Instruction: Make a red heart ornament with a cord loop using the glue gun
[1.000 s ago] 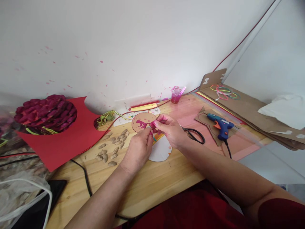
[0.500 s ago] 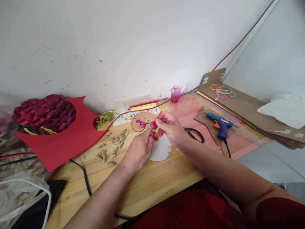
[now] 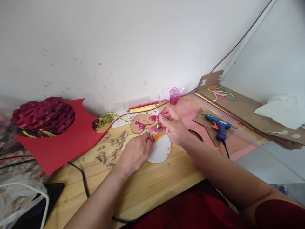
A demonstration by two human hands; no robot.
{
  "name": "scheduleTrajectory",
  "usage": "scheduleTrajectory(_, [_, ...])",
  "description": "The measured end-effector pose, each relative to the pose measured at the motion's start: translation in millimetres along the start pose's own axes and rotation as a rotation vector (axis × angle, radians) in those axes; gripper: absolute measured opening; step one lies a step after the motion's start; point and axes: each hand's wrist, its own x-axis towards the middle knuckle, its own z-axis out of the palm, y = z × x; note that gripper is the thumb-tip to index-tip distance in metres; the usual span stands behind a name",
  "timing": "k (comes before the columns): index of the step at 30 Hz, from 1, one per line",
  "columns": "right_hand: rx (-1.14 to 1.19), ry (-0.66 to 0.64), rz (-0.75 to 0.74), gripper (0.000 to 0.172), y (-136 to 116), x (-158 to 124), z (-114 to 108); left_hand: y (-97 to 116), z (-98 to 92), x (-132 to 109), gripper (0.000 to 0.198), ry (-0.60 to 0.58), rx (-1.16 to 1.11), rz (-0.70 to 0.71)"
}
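My left hand [image 3: 135, 152] and my right hand [image 3: 171, 126] meet over the wooden table [image 3: 152, 184], both with paint-stained pink fingertips. The right hand pinches a thin yellow strip [image 3: 157, 126] that runs down to the left hand's pinched fingers. Small looped coloured strips lie just by them. Under the hands lie a white paper disc [image 3: 160, 149] and a brown cardboard disc [image 3: 140, 122] smeared with pink paint. Several peanut shells [image 3: 111, 148] are scattered left of the left hand.
A red paper sheet [image 3: 59, 140] and a dome of dark-red painted shells [image 3: 43, 114] lie at left. A blue glue gun [image 3: 218, 125] rests on cardboard at right, with black scissors [image 3: 196, 135] partly behind my wrist. A pink cup [image 3: 174, 95] stands by the wall. Coloured strips [image 3: 221, 92] lie on cardboard.
My right hand has lifted up and away from the left, drawing the thin yellow strip out between them. The left hand has dropped slightly toward the white disc.
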Motion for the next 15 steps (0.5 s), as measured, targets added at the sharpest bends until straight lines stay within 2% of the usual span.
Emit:
scheduleTrajectory(2, [-0.066, -0.04, 0.01, 0.04, -2.3, -0.8, -0.5, -2.9, -7.3, 2.7, 0.024, 0.13, -0.131, -0.033])
scheduleTrajectory(4, [-0.129, -0.098, 0.055, 0.038, -3.8, -2.8, 0.1, -6.5, -12.5, 5.9, 0.026, 0.265, -0.393, -0.086])
scheduleTrajectory(6, [-0.182, -0.164, 0.111, 0.034, -4.1, -5.4, 1.8, -9.6, -13.9, 8.4, 0.027, 0.287, -0.695, -0.128])
scheduleTrajectory(9, [-0.243, -0.259, 0.159, 0.029, -3.3, -9.0, 4.5, -11.2, -10.7, 9.3, 0.029, 0.111, -0.973, -0.161])
scheduleTrajectory(12, [-0.263, -0.325, 0.182, 0.025, -2.1, -10.9, 4.9, -10.8, -7.7, 8.0, 0.032, -0.112, -1.024, -0.183])
scheduleTrajectory(15, [-0.235, -0.352, 0.209, 0.024, -0.6, -11.6, 3.4, -11.6, -6.8, 6.8, 0.033, -0.212, -1.057, -0.159])
